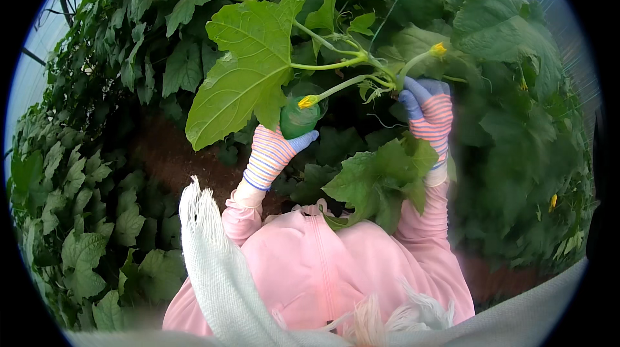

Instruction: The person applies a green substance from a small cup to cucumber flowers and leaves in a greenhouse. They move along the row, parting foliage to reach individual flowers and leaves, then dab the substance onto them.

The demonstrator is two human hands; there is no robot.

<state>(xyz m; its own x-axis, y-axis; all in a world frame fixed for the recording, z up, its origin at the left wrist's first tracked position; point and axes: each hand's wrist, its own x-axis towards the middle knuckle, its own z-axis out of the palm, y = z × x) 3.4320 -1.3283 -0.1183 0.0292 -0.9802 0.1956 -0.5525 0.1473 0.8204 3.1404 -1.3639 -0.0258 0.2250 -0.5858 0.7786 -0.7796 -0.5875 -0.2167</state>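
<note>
My left hand (280, 151), in a striped knit glove with a blue thumb, holds a green cup-like container (299, 117) partly hidden behind a large leaf (242, 71). A yellow flower bud (308, 101) on a stalk hangs over the container's mouth. My right hand (428, 107), in a matching glove, is closed around the stem of a vine shoot (387, 76), right of the container. A second yellow flower (438, 49) rises just above my right fingers. Cut or growing leaves (378, 180) hang below, in front of my right forearm; which they are I cannot tell.
Dense leafy vines (82, 177) stand on the left, ahead and on the right. A thin green string (396, 5) runs up from the shoot. Brown soil (184, 153) shows between the rows. A fringed white scarf (223, 269) hangs over the pink jacket.
</note>
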